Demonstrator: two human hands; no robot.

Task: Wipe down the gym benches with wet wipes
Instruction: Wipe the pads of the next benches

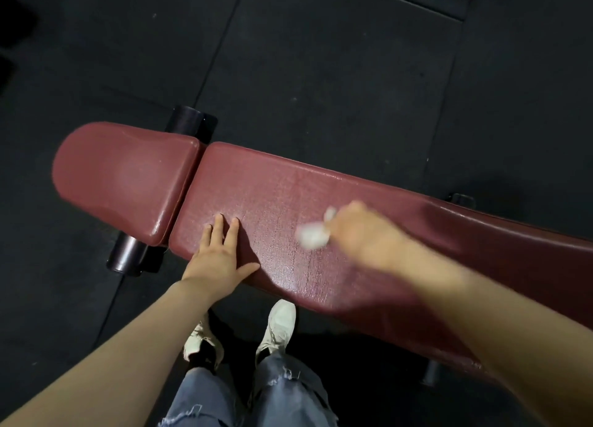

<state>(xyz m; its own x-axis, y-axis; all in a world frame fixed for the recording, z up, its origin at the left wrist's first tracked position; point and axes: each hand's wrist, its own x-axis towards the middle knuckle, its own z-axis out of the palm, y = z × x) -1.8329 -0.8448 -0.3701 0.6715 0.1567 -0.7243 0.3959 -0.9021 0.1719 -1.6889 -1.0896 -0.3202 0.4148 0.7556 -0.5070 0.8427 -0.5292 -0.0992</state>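
The left hand [221, 259] lies flat on the maroon bench [288, 202]; the blurred right hand [362, 234] apparently grips a white wipe [313, 235].

Black rubber floor mats [321, 73] are lying edge to edge, thin seams running between them. Two black cylindrical rollers are sticking out over the floor, one on the far side [187, 120] and one on the near side [126, 253]. White sneakers, a left [200, 338] and a right [278, 325], are standing on the mats, and frayed blue jeans [250, 394] are hanging over them.
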